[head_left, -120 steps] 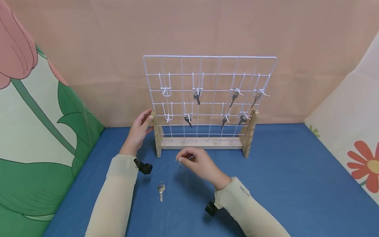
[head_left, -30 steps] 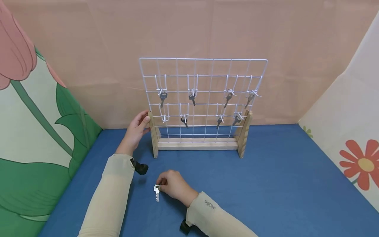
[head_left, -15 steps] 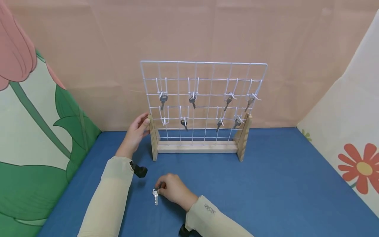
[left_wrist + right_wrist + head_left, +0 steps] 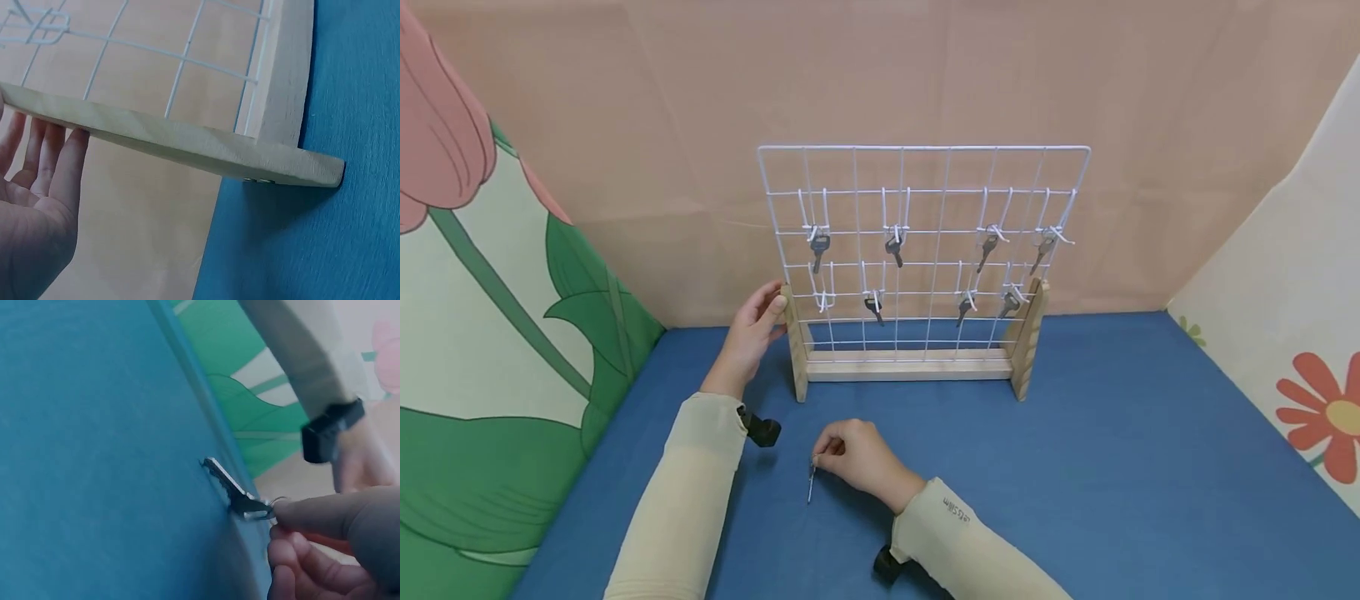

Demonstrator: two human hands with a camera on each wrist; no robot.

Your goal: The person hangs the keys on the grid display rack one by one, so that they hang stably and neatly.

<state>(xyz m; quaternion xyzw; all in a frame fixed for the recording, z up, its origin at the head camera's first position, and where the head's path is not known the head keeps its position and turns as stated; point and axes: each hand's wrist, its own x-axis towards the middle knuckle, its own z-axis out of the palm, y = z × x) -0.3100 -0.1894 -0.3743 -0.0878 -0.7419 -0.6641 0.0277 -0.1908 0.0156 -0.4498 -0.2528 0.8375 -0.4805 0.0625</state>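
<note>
My left hand grips the left wooden post of a white wire grid rack. In the left wrist view its fingers reach behind that post. The right hand pinches a silver key by its ring, in front of the rack over the blue table. In the right wrist view the key points away from the fingertips, its tip close to the cloth; whether it touches cannot be told. Several keys, such as the upper-left key, hang on rack hooks. The lower-left hook is bare.
A blue cloth covers the table. Behind the rack rises a tan backdrop. Panels with a painted tulip and a red flower flank the table. Each wrist wears a black camera.
Over four seconds, a key has come onto the upper-left hook, and the right hand has taken the other key from the table. Lately that key has turned edge-on and shifted slightly right. Left hand keeps its grip.
</note>
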